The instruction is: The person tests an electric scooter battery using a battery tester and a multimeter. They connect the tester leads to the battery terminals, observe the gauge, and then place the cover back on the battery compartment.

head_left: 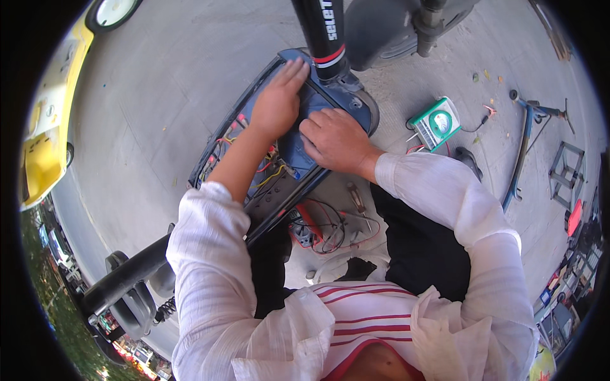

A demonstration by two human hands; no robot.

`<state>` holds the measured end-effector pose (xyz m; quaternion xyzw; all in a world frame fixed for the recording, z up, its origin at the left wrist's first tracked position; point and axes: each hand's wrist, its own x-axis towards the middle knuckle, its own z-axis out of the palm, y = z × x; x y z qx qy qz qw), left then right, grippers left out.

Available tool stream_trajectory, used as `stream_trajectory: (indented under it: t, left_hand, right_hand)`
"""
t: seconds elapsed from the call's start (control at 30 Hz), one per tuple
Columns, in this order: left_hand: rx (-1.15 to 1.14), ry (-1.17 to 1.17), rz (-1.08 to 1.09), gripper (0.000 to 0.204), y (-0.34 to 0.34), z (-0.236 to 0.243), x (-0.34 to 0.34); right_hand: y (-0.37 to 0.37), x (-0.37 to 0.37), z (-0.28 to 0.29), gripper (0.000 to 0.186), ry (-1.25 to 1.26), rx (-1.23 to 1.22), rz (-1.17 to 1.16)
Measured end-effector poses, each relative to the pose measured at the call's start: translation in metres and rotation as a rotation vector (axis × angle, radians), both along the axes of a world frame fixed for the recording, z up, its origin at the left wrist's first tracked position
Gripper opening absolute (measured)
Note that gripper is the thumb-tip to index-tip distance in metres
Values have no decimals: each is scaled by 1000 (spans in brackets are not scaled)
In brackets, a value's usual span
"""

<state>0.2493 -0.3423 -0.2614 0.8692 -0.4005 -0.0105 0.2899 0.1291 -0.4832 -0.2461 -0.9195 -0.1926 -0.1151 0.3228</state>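
An electric scooter lies in front of me with its long dark deck (356, 105) opened up. Red, yellow and black wires (270, 174) show in its lower half. My left hand (277, 101) lies stretched out along the far left part of the deck, fingers flat against the dark blue plastic. Close beside it, my right hand (337, 136) rests on the blue panel (295, 149) with its fingers curled under; what they hold, if anything, is hidden. The black steering column (324, 38) rises just beyond both hands.
Right of the deck lies a green-and-white meter (437, 124) with leads. Between my legs are a screwdriver (356, 197) and a grey-and-red device (305, 232) with tangled cables. A blue metal frame (524, 146) lies far right; a yellow vehicle (54, 127) stands far left.
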Motion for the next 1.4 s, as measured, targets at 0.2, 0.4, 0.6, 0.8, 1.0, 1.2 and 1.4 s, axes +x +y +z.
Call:
stream_trajectory:
  t: [0.2, 0.4, 0.6, 0.8, 1.0, 1.2, 1.4]
  left_hand:
    - [71, 259, -231, 55, 1, 46, -25]
    - [44, 262, -246, 50, -35, 56, -63]
    - [12, 257, -89, 48, -53, 51, -61]
    - [-29, 273, -194, 45, -58, 51, -77]
    - [100, 442, -194, 35, -39, 73, -89]
    - [237, 175, 99, 70, 46, 53, -109]
    - [455, 60, 22, 99, 20, 40, -149]
  right_hand:
    - [-6, -17, -6, 21, -284, 18, 358]
    - [-2, -37, -11, 19, -282, 214, 469]
    - [8, -58, -9, 19, -77, 313, 664]
    - [2, -59, -11, 18, -28, 311, 642]
    - [-46, -53, 19, 26, 237, 415, 563]
    - [-118, -53, 7, 21, 211, 592, -281]
    - [-104, -56, -32, 47, 262, 334, -356]
